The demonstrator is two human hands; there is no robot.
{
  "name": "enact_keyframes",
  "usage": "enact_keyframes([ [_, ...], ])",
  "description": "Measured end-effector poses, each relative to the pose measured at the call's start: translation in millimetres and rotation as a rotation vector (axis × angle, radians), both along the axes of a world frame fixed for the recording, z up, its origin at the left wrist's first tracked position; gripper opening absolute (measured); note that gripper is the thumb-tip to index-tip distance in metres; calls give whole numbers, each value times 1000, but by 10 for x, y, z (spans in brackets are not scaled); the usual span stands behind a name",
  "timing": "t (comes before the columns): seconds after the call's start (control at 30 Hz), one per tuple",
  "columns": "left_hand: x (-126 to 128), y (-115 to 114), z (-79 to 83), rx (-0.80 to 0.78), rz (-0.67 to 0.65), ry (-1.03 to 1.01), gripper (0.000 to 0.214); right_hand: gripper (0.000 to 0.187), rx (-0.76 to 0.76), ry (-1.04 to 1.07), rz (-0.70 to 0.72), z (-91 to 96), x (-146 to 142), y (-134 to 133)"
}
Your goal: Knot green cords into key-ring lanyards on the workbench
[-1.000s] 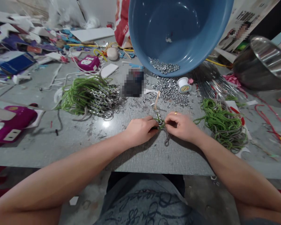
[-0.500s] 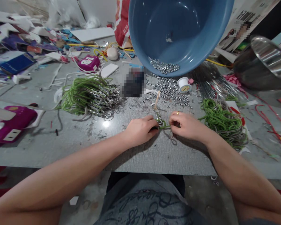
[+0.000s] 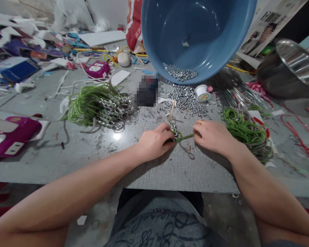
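Between my hands runs a green cord (image 3: pixel 187 136), with a short row of silver metal nuts (image 3: pixel 174 129) worked into its left end. My left hand (image 3: pixel 156 141) is closed, pinching the cord beside the nuts. To the right, my right hand (image 3: pixel 211 134) is closed around the other end of the same cord, its fingertips partly hidden. A grey cord loop (image 3: pixel 190 155) lies on the table just below. Above the nuts, a thin wooden stick (image 3: pixel 172 109) rests on the tabletop.
A blue basin (image 3: pixel 195 41) tilts over loose nuts (image 3: pixel 189 99). A white spool (image 3: pixel 202 93) stands beside them. Green cord bundles lie left (image 3: pixel 92 104) and right (image 3: pixel 243 128). A steel bowl (image 3: pixel 275 72) sits far right, purple power strips (image 3: pixel 18 133) at left.
My right hand has moved slightly right, drawing the green cord straight and widening the gap between the hands. My left hand stays in nearly the same place.
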State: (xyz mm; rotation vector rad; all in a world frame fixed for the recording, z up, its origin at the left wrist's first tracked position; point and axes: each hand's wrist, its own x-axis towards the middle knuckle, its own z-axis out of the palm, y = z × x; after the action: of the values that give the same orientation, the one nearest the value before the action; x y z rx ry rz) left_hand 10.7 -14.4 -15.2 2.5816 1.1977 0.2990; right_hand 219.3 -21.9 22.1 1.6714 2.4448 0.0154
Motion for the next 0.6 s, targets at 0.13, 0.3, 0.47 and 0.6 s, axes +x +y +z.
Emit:
enact_keyframes([
  [0.13, 8, 2, 14, -18, 0, 0, 19, 17, 34, -66, -13, -14, 10, -7],
  [0.3, 4, 3, 17, -27, -8, 0, 21, 21, 128, 105, 95, -50, -17, -10],
  [0.47, 1, 3, 10, -24, -25, -4, 20, 25, 129, 404, 289, -166, -90, 12],
  [0.6, -5, -2, -11, -9, -25, -3, 21, 31, 61, 462, 320, -244, -109, 24],
])
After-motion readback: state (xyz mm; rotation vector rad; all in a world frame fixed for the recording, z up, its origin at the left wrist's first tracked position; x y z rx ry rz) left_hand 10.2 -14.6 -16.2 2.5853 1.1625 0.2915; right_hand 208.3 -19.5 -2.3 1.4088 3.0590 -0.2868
